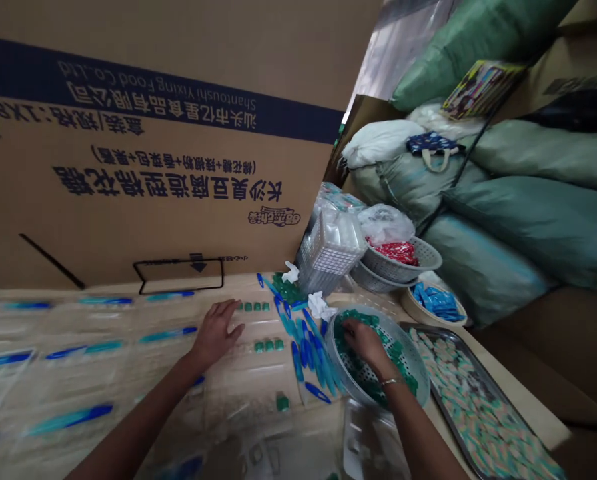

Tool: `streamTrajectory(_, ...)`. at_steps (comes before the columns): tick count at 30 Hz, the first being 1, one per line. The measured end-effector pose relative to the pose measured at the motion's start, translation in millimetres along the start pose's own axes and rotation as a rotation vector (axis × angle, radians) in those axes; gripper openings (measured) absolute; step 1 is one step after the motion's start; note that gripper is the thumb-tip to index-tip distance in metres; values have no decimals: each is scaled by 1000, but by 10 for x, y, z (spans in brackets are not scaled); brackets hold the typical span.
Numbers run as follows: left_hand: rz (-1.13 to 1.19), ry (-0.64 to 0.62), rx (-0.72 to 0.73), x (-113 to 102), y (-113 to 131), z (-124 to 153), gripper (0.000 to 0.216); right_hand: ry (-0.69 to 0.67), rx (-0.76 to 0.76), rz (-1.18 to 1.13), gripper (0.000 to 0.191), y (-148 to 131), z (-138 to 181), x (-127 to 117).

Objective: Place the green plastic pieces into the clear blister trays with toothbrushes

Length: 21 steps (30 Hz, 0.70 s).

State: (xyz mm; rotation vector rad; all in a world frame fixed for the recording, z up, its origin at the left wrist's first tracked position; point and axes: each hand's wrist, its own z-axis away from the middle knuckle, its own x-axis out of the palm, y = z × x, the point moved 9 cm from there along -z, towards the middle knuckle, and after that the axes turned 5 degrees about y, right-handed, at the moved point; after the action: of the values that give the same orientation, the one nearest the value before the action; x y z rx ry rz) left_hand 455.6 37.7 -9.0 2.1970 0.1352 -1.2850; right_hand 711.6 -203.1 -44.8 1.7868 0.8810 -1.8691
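Note:
My left hand (217, 331) lies flat on the table with fingers stretched toward a row of small green pieces (253, 307). More green pieces (269, 345) sit just right of it, and a single one (283, 403) lies nearer me. My right hand (365, 341) reaches into a white perforated bowl (418, 373) holding several green pieces, its fingers curled down among them. What those fingers hold is hidden. Blue and teal pens (311, 353) lie in a pile between the hands.
Clear packets with blue pens (85, 349) cover the table at left. A big printed cardboard box (153, 147) stands behind. A metal tray (478, 407) of small pastel pieces lies at right, with white baskets (403, 267), a blue-filled bowl (435, 303) and green sacks (518, 220) beyond.

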Motion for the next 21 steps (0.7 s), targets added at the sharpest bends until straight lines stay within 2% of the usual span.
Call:
streamTrajectory(5, 202, -42, -82, 33, 241, 250, 39, 54, 9, -7, 17, 47, 121, -126)
streamTrajectory(10, 496, -186, -164, 293, 671, 379, 26, 119, 8, -74, 22, 34, 168, -185)
streamTrajectory(14, 567, -267, -155, 424, 959, 539, 26, 79, -29, -61, 22, -4, 93, -117)
streamTrajectory(16, 559, -273, -147, 416, 946, 622, 25, 70, -13, -44, 21, 37, 65, -111)
streamTrajectory(21, 570, -231, -265, 311, 642, 718, 16, 45, 13, -24, 29, 96, 56, -67)
